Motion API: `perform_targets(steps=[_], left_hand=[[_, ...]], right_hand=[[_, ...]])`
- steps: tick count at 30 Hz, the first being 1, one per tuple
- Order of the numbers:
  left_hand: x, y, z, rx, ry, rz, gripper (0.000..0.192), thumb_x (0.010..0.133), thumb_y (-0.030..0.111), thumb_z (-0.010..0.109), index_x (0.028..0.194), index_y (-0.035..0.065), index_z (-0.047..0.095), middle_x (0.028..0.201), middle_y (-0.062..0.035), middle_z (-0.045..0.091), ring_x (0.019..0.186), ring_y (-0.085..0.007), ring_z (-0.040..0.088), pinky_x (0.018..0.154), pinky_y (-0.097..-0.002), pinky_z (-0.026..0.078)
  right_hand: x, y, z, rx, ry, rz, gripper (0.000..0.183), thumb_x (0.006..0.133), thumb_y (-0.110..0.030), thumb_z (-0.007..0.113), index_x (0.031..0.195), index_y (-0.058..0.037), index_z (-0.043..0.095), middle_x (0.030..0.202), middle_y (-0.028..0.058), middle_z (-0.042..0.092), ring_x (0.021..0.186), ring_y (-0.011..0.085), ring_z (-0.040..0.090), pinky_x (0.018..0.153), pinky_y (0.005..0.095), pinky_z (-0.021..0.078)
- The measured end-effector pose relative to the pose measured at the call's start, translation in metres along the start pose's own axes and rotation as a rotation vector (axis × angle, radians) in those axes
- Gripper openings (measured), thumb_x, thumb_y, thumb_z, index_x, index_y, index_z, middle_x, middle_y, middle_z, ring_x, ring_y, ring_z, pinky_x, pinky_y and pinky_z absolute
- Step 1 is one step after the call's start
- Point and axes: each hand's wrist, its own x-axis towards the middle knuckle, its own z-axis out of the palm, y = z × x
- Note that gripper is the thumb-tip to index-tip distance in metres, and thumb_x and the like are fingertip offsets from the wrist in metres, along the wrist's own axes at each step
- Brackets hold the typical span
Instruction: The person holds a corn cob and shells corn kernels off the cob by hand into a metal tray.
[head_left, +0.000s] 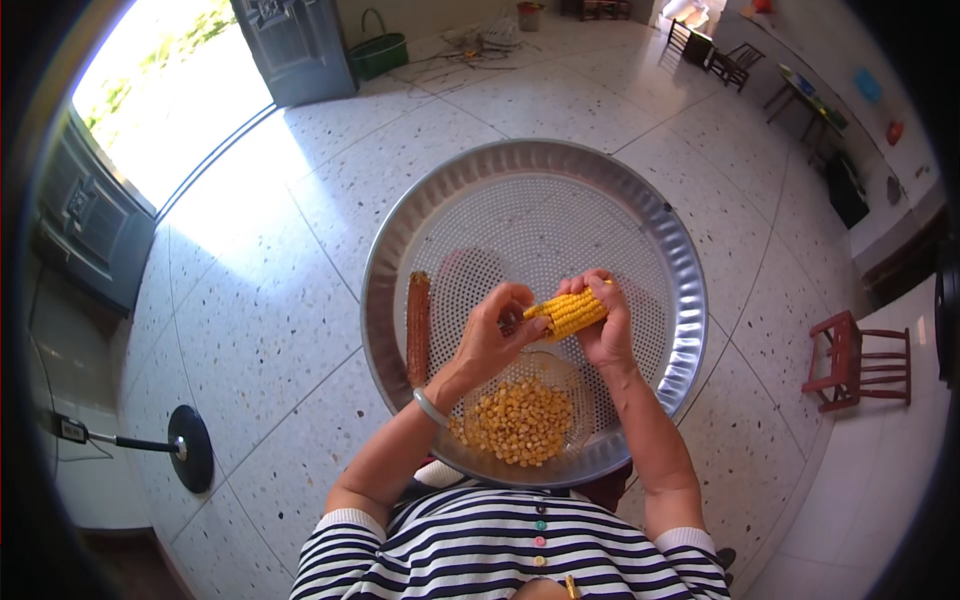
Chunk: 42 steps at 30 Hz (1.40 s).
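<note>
A yellow ear of corn (576, 313) is gripped in my right hand (611, 322), tilted with its upper end to the right. My left hand (487, 330) is at the ear's left end, its thumb against the kernels and its fingers curled around the tip. Below both hands, a clear openwork bowl (583, 397) holds loose corn kernels (525, 420). This bowl sits in a large round metal sieve tray (540, 202) with a perforated bottom and fluted rim. A bare reddish-brown corn cob (418, 330) lies along the tray's left side.
A small red wooden chair (847, 364) is at the right. The round black base (190, 448) of a stand rests on the floor at left. Toward the back are an open door (300, 52), a green basket (377, 54), dry twigs (472, 52) and a narrow table (810, 97).
</note>
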Motion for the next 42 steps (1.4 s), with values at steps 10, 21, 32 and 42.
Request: perform_targets(steps=[10,21,32,42], left_hand=[[0.005,-0.001,0.002,0.205,0.092,0.506,0.018,0.08,-0.002,0.071,0.097,0.0011,0.068,0.104,-0.0119,0.063,0.089,-0.024,0.065,0.07,-0.0337,0.056],[0.003,-0.009,0.003,0.2,0.212,0.482,0.012,0.08,-0.004,0.07,0.091,-0.0019,0.067,0.097,-0.0116,0.066,0.083,-0.0241,0.066,0.068,-0.033,0.056],[0.003,0.013,-0.012,0.026,-0.011,0.523,0.021,0.076,0.024,0.082,0.08,0.0057,0.07,0.1,-0.0063,0.063,0.101,-0.0268,0.057,0.088,-0.0416,0.046],[0.003,-0.003,0.002,0.202,0.142,0.4,0.022,0.071,0.01,0.085,0.086,0.0045,0.07,0.101,-0.0058,0.062,0.096,-0.0194,0.06,0.077,-0.0316,0.053]], right_hand=[[0.003,0.005,-0.005,0.047,0.063,0.01,0.011,0.089,-0.015,0.06,0.094,-0.0079,0.054,0.087,0.0077,0.059,0.093,0.0231,0.057,0.088,0.0393,0.0493],[0.002,0.01,0.0,0.037,0.076,0.044,0.013,0.088,-0.012,0.061,0.097,-0.0086,0.051,0.088,0.0064,0.055,0.094,0.0237,0.055,0.092,0.0398,0.0492],[0.006,0.003,-0.006,0.055,0.1,-0.009,0.01,0.089,-0.015,0.059,0.093,-0.0076,0.054,0.088,0.007,0.057,0.094,0.0233,0.056,0.089,0.0389,0.0482],[0.0,0.003,0.001,0.028,0.073,0.005,0.008,0.09,-0.013,0.059,0.094,-0.0078,0.055,0.087,0.0073,0.06,0.094,0.0232,0.057,0.09,0.0389,0.0487]])
